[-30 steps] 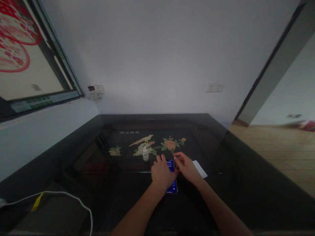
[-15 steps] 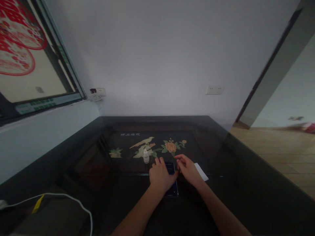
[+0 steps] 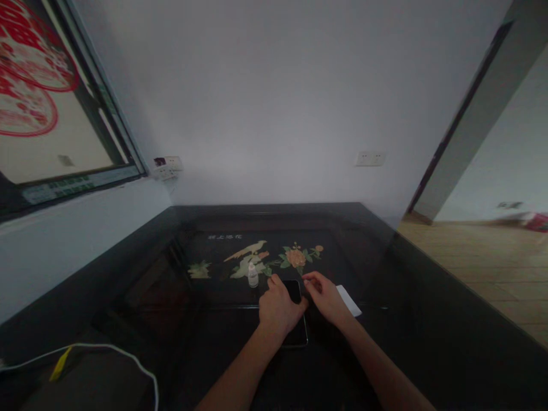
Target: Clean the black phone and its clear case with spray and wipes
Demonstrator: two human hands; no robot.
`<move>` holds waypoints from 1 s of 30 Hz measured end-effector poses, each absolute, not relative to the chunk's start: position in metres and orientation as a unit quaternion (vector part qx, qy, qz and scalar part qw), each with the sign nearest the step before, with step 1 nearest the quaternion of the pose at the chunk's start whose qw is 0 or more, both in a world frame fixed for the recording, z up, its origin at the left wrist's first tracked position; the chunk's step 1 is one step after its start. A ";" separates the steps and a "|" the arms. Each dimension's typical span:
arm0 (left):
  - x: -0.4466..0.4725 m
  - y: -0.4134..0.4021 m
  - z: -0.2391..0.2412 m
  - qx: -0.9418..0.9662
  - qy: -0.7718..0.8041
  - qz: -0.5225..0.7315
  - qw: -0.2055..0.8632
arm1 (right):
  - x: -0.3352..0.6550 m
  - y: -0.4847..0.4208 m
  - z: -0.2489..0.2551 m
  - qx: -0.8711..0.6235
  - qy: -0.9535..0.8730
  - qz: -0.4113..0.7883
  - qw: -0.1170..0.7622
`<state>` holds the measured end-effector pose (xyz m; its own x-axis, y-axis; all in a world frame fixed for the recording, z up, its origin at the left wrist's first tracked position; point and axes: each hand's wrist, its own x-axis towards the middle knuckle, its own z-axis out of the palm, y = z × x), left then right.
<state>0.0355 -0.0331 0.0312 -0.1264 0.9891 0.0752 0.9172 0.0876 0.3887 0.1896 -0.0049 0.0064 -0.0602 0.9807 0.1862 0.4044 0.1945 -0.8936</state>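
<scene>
A smartphone (image 3: 301,334) lies face up on the dark table, its screen black. My left hand (image 3: 277,305) reaches across it, thumb at the right edge and fingers over the left side, gripping it and hiding its middle. Just right of the phone's upper end is my right hand (image 3: 324,295), thumb and index finger pinched together. Anything between those fingertips is too small to make out. A small white bottle (image 3: 253,275) stands upright beyond my left hand. Partly behind my right wrist, a white piece of paper (image 3: 349,301) rests on the table.
The glossy black table (image 3: 205,365) carries a bird-and-flower picture (image 3: 295,257) and meets the wall at the back. A white cable (image 3: 124,349) with a yellow tag (image 3: 60,364) curves over the near left. Sockets (image 3: 370,158) are on the wall; a window (image 3: 55,137) is at left.
The phone's screen has gone from faintly lit to black. Both hands keep nearly the same places, with the right fingers drawn slightly closer together. The view has shifted a little.
</scene>
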 end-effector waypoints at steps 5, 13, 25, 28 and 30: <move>0.027 -0.028 0.031 0.653 0.695 0.228 0.198 | 0.188 -0.006 0.007 -0.525 -0.600 0.433 0.421; 0.017 -0.012 0.017 0.571 0.591 0.440 0.362 | 0.179 -0.017 0.013 -0.414 -0.416 0.728 0.355; 0.009 0.000 0.010 0.600 0.553 0.469 0.338 | 0.183 -0.017 0.010 -0.432 -0.412 0.728 0.337; 0.009 -0.001 0.012 0.601 0.562 0.467 0.324 | 0.183 -0.018 0.011 -0.427 -0.416 0.728 0.339; 0.009 -0.002 0.014 0.607 0.568 0.457 0.314 | 0.183 -0.018 0.009 -0.420 -0.421 0.729 0.339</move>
<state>0.0087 -0.0015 0.0136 -0.0646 0.9780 0.1985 0.4031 -0.1564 0.9017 0.1835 -0.0178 0.0092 -0.4182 0.8475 -0.3270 -0.1414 -0.4163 -0.8982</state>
